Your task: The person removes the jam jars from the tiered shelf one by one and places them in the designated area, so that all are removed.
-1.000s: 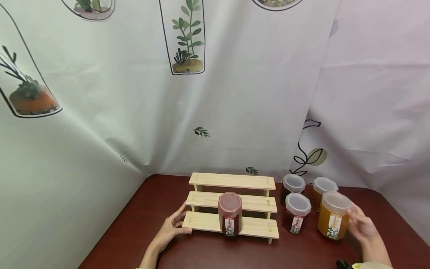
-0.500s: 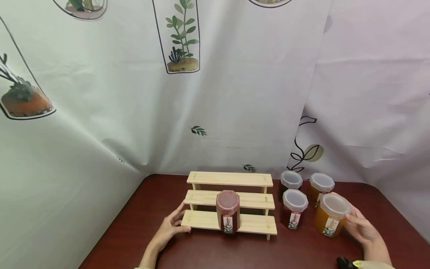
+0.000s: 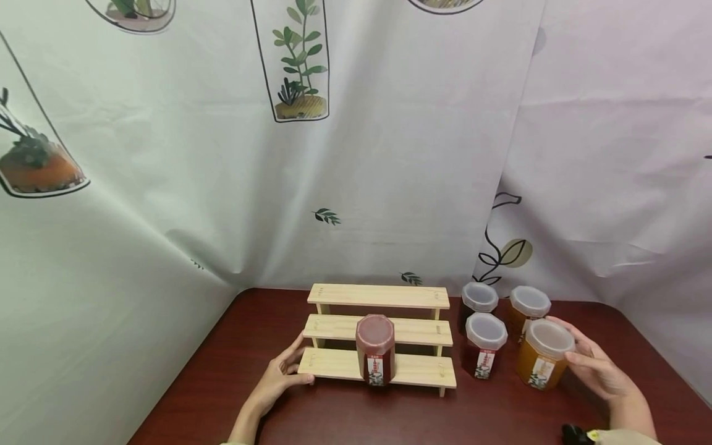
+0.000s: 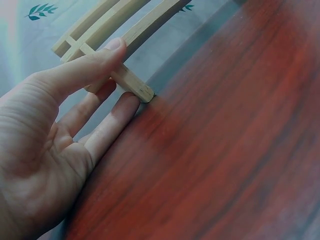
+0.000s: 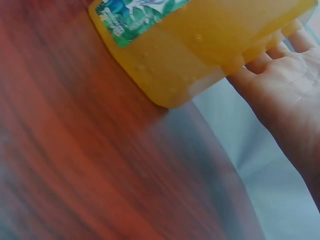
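My left hand (image 3: 280, 372) grips the left end of a three-tier wooden rack (image 3: 379, 296), thumb on the lowest step's front and fingers behind. In the left wrist view the fingertips reach the rack's foot (image 4: 141, 92). My right hand (image 3: 601, 368) holds a lidded, amber-filled jar (image 3: 534, 364) from its right side, thumb at its near edge and fingers behind it. The right wrist view shows the jar's base low against the table and the fingers partly hidden behind it. A red-lidded dark jar (image 3: 376, 346) stands at the middle of the lowest step.
Beside the rack stand two dark jars, the nearer one (image 3: 486, 343) and the farther one (image 3: 479, 300). Behind the held jar is another amber jar (image 3: 528, 306). A printed cloth (image 3: 411, 154) hangs behind the dark red table (image 3: 334, 420).
The amber jar in my right hand has come down to the table beside the other jars. My left hand keeps its place on the rack. The head view has shifted slightly.
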`<state>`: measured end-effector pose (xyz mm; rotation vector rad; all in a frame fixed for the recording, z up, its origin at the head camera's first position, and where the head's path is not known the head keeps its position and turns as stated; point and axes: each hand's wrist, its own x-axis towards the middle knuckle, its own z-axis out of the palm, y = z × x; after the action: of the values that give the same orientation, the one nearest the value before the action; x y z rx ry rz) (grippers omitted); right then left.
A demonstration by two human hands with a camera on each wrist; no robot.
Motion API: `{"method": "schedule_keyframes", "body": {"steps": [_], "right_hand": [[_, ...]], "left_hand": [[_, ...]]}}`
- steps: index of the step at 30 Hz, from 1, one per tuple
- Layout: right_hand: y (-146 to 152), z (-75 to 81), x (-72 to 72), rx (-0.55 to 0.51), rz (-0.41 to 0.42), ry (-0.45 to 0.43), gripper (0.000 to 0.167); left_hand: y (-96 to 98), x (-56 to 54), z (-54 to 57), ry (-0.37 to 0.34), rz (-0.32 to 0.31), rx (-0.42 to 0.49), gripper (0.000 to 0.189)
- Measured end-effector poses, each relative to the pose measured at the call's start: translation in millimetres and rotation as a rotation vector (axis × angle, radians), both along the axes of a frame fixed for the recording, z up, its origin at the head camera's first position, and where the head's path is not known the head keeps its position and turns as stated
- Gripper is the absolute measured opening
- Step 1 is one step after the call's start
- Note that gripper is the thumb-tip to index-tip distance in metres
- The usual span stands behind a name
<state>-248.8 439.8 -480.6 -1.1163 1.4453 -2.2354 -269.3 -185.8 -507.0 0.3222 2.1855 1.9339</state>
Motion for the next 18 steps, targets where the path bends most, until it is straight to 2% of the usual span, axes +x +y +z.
{"method": "schedule_keyframes", "body": {"steps": [7,13,18], "right_hand": [[1.8,0.3,0.3,0.060,-0.032,-0.005,0.073],[0.2,1.5,0.3,0.025,-0.003,0.009,0.073],[-0.2,3.3,1.7,-0.018,0.036,-0.017,0.071]], "left_hand": [[-1.4,1.6,-0.4,-0.014,0.001,0.000,0.101],[-1.1,1.5,-0.4,-0.008,-0.002,0.008,0.100],[0.5,0.4,-0.2,-0.014,0.005,0.009,0.100]]}}
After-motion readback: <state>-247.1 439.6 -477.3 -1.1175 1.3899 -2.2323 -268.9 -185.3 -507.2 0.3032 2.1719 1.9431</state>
